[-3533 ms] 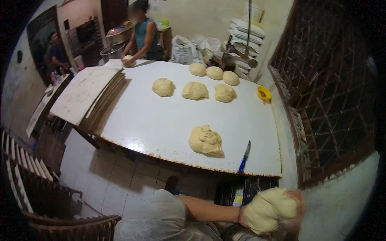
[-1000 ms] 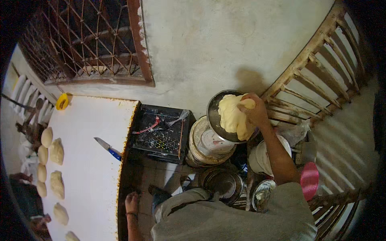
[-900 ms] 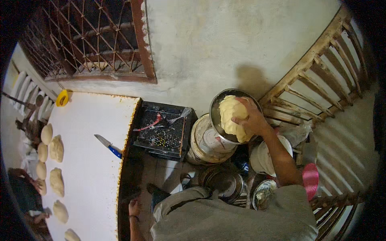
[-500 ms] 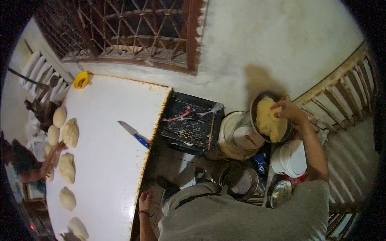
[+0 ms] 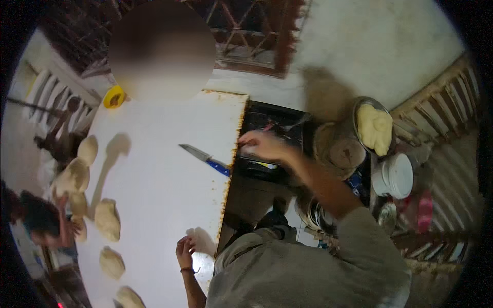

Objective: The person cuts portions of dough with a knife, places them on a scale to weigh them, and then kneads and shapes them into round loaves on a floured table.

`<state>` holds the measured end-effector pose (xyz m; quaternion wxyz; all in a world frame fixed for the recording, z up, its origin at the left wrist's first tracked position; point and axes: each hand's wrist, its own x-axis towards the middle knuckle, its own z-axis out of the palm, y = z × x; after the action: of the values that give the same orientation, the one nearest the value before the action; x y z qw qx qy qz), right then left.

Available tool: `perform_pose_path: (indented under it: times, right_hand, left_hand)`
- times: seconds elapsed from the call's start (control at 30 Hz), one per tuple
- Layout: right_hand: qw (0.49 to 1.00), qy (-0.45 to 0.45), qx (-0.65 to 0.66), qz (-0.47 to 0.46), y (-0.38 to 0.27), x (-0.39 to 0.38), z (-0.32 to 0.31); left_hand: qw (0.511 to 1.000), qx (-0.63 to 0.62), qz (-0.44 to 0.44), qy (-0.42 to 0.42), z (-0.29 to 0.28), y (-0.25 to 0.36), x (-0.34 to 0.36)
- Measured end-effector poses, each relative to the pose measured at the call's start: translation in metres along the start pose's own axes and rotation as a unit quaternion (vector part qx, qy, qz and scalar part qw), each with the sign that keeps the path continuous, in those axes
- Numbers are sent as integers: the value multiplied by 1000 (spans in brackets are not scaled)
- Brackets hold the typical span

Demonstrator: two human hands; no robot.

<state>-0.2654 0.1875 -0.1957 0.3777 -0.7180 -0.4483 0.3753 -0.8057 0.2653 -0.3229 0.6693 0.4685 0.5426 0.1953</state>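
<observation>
My right hand [image 5: 259,145], blurred by motion, is at the table's right edge, above the black crate and near the knife [image 5: 205,159]. The knife lies flat, its blue handle toward the edge and its blade pointing away to the left. Whether those fingers hold anything is not visible. Over the near part of the white table [image 5: 159,190], my left hand [image 5: 185,250] hangs with fingers loosely bent and apart, holding nothing. A large mass of pale dough [image 5: 375,128] fills a metal bowl [image 5: 358,110] at the far right, with neither hand touching it.
Several dough pieces [image 5: 107,219] lie along the table's left side, where another person's hands [image 5: 67,223] touch some. A yellow bowl [image 5: 114,97] stands at the far left corner. Right of the table are a black crate [image 5: 275,131], a round container [image 5: 341,151] and a white bucket [image 5: 399,175].
My right hand has left the dough in the bowl and swung left to the table's edge. My left hand has come up over the table. The other person has shifted a dough piece.
</observation>
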Motion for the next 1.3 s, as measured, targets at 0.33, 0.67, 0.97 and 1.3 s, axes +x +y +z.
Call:
perform_pose_path:
  times: [0.33,0.67,0.97,1.3]
  right_hand:
    - [985,82,-121,93,14,31,178]
    - [965,212,112,103,40,-124,95]
    - [691,650,278,149,50,-375,-132]
    - [711,552,430,65,88,-384,-189]
  left_hand:
    - [996,78,-40,-17,-16,5,-5]
    - [973,123,27,-191,126,71,42]
    - [782,187,242,-544,500,226,-44]
    - [449,439,619,-471,815,246,-108]
